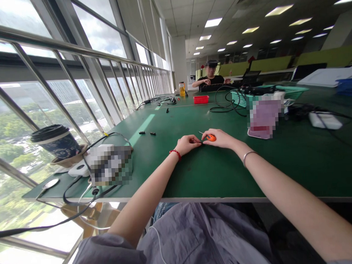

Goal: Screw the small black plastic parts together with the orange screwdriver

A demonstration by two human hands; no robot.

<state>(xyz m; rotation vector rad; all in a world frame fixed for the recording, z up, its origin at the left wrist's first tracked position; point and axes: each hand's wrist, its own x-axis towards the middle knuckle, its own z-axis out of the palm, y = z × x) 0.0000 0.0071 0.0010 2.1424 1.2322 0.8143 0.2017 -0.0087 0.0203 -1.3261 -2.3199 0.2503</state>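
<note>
"Orange-handled metal screwdriver [211, 138]: where is it?"

"Over the large, flat green table [184, 178], near its middle. Its pale front edge passes beneath the forearms; a broad band of green surface separates it from the hands, and more green spreads out to the right."

"Any writing?"

"On the dark blue paper cup [60, 144] with a black lid, far left: white capitals, 'AGE' legible, the rest unclear."

"And the hands?"

"The bare right hand [220, 138], silver bangle at its wrist, curls around the orange handle. The left hand [188, 144], wearing a red cord bracelet, pinches a small black piece [201, 143] between thumb and fingertips."

"Which way does the screwdriver point?"

"Its thin shaft leads left and slightly away from the person, long axis mostly crosswise."
</note>
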